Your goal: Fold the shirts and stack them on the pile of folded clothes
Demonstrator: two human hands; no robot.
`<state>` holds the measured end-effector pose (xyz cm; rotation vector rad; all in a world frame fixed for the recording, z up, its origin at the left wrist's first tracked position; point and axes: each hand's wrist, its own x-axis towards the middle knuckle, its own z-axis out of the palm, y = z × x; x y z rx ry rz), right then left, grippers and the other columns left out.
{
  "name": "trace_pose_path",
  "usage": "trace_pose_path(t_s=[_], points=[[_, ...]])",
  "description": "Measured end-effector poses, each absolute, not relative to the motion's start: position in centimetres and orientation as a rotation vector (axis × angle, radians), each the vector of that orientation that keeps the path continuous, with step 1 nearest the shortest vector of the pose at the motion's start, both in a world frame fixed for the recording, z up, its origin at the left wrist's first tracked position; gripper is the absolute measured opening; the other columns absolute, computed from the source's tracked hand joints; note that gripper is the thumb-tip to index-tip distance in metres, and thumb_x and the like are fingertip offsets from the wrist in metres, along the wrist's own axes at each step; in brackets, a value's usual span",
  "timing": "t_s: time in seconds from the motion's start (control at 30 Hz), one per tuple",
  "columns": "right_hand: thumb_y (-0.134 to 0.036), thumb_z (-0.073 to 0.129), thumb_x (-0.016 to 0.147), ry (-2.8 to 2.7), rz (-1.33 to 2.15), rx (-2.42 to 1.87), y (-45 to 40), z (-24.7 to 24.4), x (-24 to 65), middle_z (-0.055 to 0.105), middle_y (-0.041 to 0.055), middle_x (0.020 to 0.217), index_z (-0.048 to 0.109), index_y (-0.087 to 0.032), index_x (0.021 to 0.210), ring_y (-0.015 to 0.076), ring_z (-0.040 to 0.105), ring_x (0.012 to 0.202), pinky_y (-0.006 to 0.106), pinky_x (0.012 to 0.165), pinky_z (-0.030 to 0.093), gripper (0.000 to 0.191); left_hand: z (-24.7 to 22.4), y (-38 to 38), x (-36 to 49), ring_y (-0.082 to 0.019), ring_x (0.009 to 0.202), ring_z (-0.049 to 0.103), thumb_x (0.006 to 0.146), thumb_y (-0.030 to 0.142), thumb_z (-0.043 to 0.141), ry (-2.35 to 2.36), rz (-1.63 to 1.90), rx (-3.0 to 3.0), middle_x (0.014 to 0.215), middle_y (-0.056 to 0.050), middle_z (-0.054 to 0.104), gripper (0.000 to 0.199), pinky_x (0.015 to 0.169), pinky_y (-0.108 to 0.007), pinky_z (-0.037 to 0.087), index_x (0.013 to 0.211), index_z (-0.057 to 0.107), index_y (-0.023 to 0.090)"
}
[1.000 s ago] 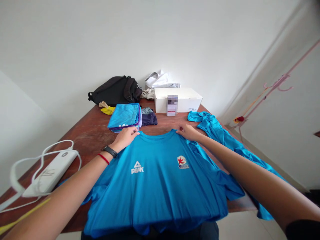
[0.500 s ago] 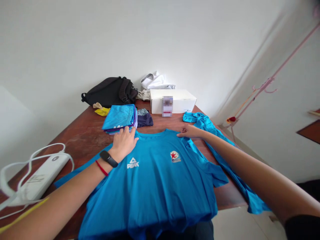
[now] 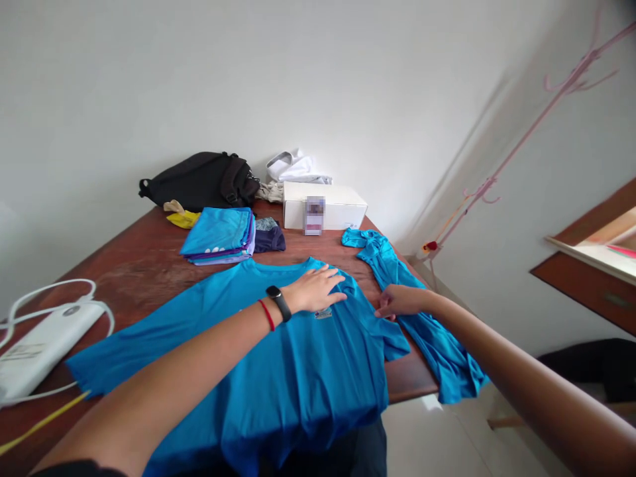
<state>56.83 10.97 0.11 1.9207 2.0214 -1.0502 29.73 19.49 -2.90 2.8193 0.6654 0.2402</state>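
Note:
A blue T-shirt (image 3: 298, 371) lies spread face up on the table, its collar away from me and its lower part hanging over the near edge. My left hand (image 3: 318, 289) rests flat on the upper right chest, fingers spread, partly covering the badge printed there. At the right sleeve, my right hand (image 3: 405, 301) has its fingers closed on the fabric of the sleeve's upper edge. Another blue garment (image 3: 422, 311), long and crumpled, lies along the right side of the table, beneath and beside my right hand.
A folded clothes stack (image 3: 218, 235) sits behind the shirt, beside dark folded cloth (image 3: 269, 240). Farther back are a black backpack (image 3: 199, 180), a white box (image 3: 342, 205) and a blurred card (image 3: 314, 225). A white power strip (image 3: 50, 344) with cables lies left. A pink rack (image 3: 527, 139) stands right.
My left hand has moved right, from the left of the collar to the right chest. My right hand has moved from the right shoulder down to the sleeve. The view has shifted right.

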Motion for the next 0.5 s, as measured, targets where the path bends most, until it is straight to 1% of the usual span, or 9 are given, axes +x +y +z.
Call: trace_pose_path(t_s=[0.07, 0.13, 0.17, 0.23, 0.3, 0.37, 0.4, 0.5], points=[[-0.057, 0.064, 0.081, 2.09, -0.976, 1.972, 10.0, -0.3, 56.6, 0.073, 0.0076, 0.068, 0.068, -0.018, 0.059, 0.0218, 0.065, 0.066, 0.031, 0.064, 0.043, 0.045, -3.7, 19.9, 32.4, -0.036, 0.153, 0.03, 0.102, 0.056, 0.046, 0.684, 0.319, 2.787, 0.166, -0.015, 0.032, 0.061, 0.118, -0.054, 0.035, 0.152, 0.045, 0.022], [-0.055, 0.065, 0.082, 2.114, -0.9, 2.064, 9.3, -0.9, 56.2, 0.072, 0.0064, 0.068, 0.067, -0.019, 0.061, 0.0216, 0.064, 0.067, 0.03, 0.061, 0.04, 0.042, -4.9, 20.0, 34.3, -0.036, 0.155, 0.021, 0.102, 0.054, 0.046, 0.75, 0.449, 2.753, 0.17, -0.015, 0.019, 0.061, 0.12, -0.056, 0.031, 0.155, 0.041, 0.023], [-0.053, 0.067, 0.081, 2.123, -0.869, 2.106, 9.0, -1.2, 56.1, 0.071, 0.0057, 0.069, 0.067, -0.019, 0.063, 0.0213, 0.063, 0.067, 0.03, 0.06, 0.039, 0.039, -5.5, 19.9, 34.9, -0.036, 0.156, 0.018, 0.103, 0.052, 0.044, 0.778, 0.516, 2.73, 0.171, -0.015, 0.014, 0.062, 0.12, -0.057, 0.03, 0.156, 0.038, 0.022], [-0.047, 0.071, 0.079, 2.148, -0.833, 2.168, 8.5, -1.7, 55.8, 0.069, 0.004, 0.068, 0.066, -0.019, 0.065, 0.0201, 0.061, 0.068, 0.029, 0.059, 0.036, 0.031, -6.7, 19.8, 35.4, -0.034, 0.157, 0.015, 0.105, 0.05, 0.039, 0.8, 0.635, 2.677, 0.171, -0.015, 0.013, 0.061, 0.122, -0.057, 0.027, 0.159, 0.033, 0.02], [-0.042, 0.072, 0.078, 2.195, -0.873, 2.208, 8.1, -1.8, 55.7, 0.065, 0.0022, 0.065, 0.063, -0.019, 0.063, 0.018, 0.057, 0.066, 0.028, 0.059, 0.035, 0.029, -7.5, 19.7, 35.4, -0.032, 0.157, 0.016, 0.106, 0.048, 0.035, 0.805, 0.713, 2.626, 0.171, -0.015, 0.016, 0.06, 0.122, -0.055, 0.027, 0.16, 0.029, 0.02], [-0.043, 0.072, 0.078, 2.215, -1.047, 2.279, 7.7, -1.5, 55.8, 0.059, -0.0002, 0.061, 0.059, -0.019, 0.062, 0.0152, 0.052, 0.062, 0.027, 0.057, 0.035, 0.032, -7.8, 19.7, 35.3, -0.029, 0.157, 0.017, 0.107, 0.047, 0.034, 0.812, 0.764, 2.597, 0.17, -0.015, 0.019, 0.059, 0.123, -0.054, 0.027, 0.159, 0.03, 0.019], [-0.045, 0.072, 0.079, 2.189, -1.191, 2.338, 7.5, -1.3, 55.8, 0.056, -0.0016, 0.061, 0.058, -0.019, 0.064, 0.014, 0.049, 0.06, 0.026, 0.056, 0.034, 0.032, -7.8, 19.7, 35.3, -0.029, 0.157, 0.017, 0.107, 0.047, 0.034, 0.813, 0.78, 2.593, 0.17, -0.015, 0.021, 0.059, 0.124, -0.053, 0.026, 0.158, 0.031, 0.019], [-0.047, 0.069, 0.081, 1.941, -1.769, 2.503, 7.1, -0.9, 56.3, 0.055, -0.0037, 0.063, 0.059, -0.02, 0.075, 0.0123, 0.048, 0.057, 0.023, 0.052, 0.037, 0.029, -7.7, 19.7, 35.3, -0.028, 0.157, 0.019, 0.106, 0.049, 0.035, 0.804, 0.811, 2.601, 0.169, -0.015, 0.024, 0.058, 0.124, -0.052, 0.026, 0.156, 0.035, 0.019]])
